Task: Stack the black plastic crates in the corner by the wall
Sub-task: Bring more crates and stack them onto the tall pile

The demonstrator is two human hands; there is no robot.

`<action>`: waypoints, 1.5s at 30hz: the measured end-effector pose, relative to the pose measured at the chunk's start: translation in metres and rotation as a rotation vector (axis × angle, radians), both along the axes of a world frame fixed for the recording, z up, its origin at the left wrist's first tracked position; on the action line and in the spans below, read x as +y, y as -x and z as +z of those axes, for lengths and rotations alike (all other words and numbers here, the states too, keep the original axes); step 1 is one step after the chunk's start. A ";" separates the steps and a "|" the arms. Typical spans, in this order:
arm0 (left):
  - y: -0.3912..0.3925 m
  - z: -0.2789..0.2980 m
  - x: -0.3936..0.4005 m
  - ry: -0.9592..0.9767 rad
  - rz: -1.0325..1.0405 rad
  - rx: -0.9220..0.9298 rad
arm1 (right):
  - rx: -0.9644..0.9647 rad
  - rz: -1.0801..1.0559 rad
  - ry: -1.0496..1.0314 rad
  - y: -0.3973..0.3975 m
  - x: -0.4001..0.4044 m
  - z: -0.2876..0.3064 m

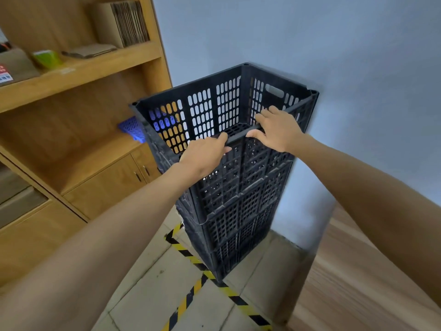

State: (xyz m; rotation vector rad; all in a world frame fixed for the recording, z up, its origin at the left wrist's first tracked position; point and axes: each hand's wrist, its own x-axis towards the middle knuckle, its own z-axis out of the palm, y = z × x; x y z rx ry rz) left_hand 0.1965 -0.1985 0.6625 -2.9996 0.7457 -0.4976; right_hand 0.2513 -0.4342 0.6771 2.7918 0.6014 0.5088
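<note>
The stack of black perforated plastic crates (238, 211) stood in the corner against the pale blue wall (334, 44). The top crate (214, 108) sat on the stack with its far corner close to the wall; whether it touched could not be told. On the left, the stack stood just beside the tall wooden shelving unit (83, 75), where a blue plastic basket (133, 127) lay near the crate's left rim. The near side faced open tiled floor (148, 283) marked with yellow-and-black hazard tape (191, 256); a wood-grain surface (358, 271) bordered the right.

Both arms extended forward. The left hand (205, 154) gripped the top crate's near rim, thumb over the edge. The right hand (278, 130) clasped the same rim just beside it, fingers curled over the bar.
</note>
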 end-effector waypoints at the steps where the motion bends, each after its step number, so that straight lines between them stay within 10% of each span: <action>1: -0.001 -0.001 0.000 -0.002 -0.002 -0.003 | -0.007 -0.002 -0.002 0.000 -0.001 -0.001; 45: 0.028 0.014 0.075 0.054 -0.263 0.110 | -0.001 -0.367 -0.124 0.126 0.067 -0.004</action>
